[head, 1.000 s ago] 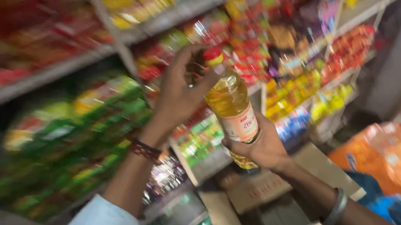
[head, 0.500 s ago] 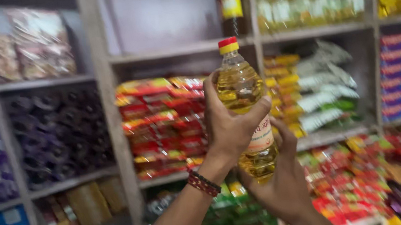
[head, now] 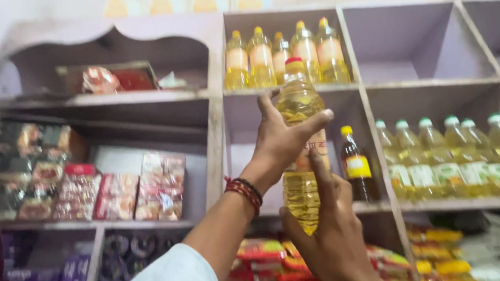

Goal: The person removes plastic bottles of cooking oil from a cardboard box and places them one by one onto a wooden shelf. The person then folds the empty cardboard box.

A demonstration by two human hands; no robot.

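A clear plastic bottle of yellow oil (head: 295, 101) with a red cap is raised in front of the shelving. My left hand (head: 284, 137) grips its upper half from the left, thumb stretched across the front. My right hand (head: 331, 237) supports the bottle's lower part from below and behind. A red and black thread band sits on my left wrist (head: 244, 192), and a white sleeve covers that arm lower down. The bottle's cap reaches the level of a shelf that carries several similar oil bottles (head: 281, 56).
Pale purple shelving (head: 218, 131) fills the view. A dark bottle with a yellow cap (head: 356, 165) and a row of green-capped oil bottles (head: 459, 159) stand at right. Packaged snacks (head: 119, 194) lie on the left shelves, with red packets (head: 264, 275) below.
The view has swung up from the lower shelves to the upper ones. Both hands have lifted the oil bottle higher, up to the shelves of oil bottles.
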